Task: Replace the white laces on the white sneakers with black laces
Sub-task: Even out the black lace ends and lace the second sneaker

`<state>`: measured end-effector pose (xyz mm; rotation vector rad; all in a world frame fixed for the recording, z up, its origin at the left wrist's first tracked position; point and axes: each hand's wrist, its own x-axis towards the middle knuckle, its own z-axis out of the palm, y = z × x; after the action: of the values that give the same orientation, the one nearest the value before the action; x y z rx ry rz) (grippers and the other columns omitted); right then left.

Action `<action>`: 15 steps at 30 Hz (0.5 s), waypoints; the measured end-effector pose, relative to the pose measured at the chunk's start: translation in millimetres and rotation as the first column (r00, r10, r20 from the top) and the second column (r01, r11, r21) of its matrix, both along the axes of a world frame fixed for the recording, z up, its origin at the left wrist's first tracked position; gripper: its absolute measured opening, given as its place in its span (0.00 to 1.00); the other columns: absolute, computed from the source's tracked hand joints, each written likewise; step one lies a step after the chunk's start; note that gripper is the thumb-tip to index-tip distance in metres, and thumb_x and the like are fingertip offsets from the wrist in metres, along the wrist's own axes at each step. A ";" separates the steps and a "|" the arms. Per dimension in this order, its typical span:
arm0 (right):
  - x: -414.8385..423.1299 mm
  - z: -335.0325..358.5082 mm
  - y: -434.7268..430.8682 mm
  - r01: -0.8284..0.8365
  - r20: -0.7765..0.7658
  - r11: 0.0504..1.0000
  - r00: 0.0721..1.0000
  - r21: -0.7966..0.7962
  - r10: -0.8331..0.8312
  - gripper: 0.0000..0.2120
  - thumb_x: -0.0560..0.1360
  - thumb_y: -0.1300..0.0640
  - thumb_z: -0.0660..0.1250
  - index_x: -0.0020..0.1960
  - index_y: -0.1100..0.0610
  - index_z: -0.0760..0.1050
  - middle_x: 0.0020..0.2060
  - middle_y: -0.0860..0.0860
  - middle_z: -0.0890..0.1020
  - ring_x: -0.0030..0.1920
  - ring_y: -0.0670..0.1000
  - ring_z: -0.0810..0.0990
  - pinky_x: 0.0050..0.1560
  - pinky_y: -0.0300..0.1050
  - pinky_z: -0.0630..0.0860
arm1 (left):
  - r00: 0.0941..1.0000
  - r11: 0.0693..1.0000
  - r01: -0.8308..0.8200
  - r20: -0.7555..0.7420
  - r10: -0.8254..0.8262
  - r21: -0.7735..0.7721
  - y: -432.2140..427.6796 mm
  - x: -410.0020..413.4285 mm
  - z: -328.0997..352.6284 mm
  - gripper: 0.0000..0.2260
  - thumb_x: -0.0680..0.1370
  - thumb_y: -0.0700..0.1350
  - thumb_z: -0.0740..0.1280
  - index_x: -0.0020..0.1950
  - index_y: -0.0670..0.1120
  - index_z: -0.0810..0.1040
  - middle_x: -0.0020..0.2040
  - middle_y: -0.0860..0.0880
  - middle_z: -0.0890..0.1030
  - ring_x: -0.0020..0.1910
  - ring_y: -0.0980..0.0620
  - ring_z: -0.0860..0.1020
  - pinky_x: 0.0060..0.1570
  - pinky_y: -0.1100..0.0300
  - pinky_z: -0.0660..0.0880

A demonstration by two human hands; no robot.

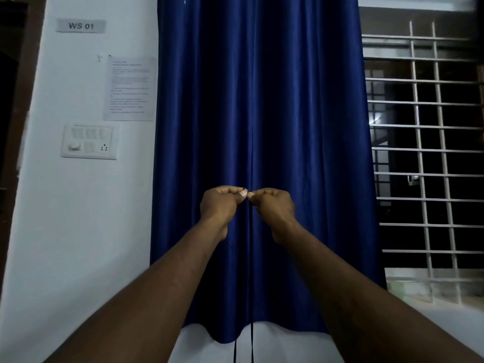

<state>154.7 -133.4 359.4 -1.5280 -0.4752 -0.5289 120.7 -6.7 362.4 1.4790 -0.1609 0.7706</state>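
Left hand and right hand pinch the black lace tips; hold them level so halves match.

The long deep-blue cloth curtain has a smooth satin sheen. The thin black lace looks matt, the white rectangular switch panel smooth plastic, the white-painted window grille metal.
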 end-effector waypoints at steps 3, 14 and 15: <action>0.0 -3.1 0.7 -0.008 -0.003 1.000 1.000 -0.003 0.008 0.04 0.78 0.55 0.72 0.46 0.51 0.86 0.47 0.46 0.87 0.52 0.46 0.84 0.55 0.45 0.82 | 1.000 1.000 -0.003 -0.003 0.003 0.007 0.4 1.1 -3.2 0.03 0.78 0.43 0.74 0.50 0.49 0.87 0.47 0.54 0.87 0.48 0.57 0.82 0.62 0.52 0.80; 2.2 -97.4 12.6 0.035 -0.083 0.998 0.996 -0.049 -0.039 0.08 0.80 0.57 0.69 0.44 0.51 0.85 0.40 0.49 0.87 0.39 0.49 0.84 0.41 0.45 0.83 | 0.992 0.997 -0.007 -0.124 0.017 0.082 16.5 6.0 -90.1 0.05 0.81 0.44 0.71 0.48 0.46 0.86 0.41 0.52 0.88 0.42 0.52 0.84 0.44 0.58 0.82; 4.8 -114.7 14.1 0.030 -0.122 0.998 0.992 -0.049 -0.036 0.09 0.80 0.58 0.68 0.44 0.52 0.85 0.40 0.50 0.88 0.41 0.52 0.86 0.44 0.48 0.84 | 0.988 0.996 -0.008 -0.156 0.021 0.087 20.0 7.3 -104.9 0.05 0.81 0.43 0.71 0.48 0.45 0.86 0.41 0.50 0.88 0.41 0.50 0.84 0.44 0.55 0.82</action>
<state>159.5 -119.3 244.7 -1.6052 -0.3699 -0.4489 127.9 13.3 257.4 1.6179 -0.0652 0.6631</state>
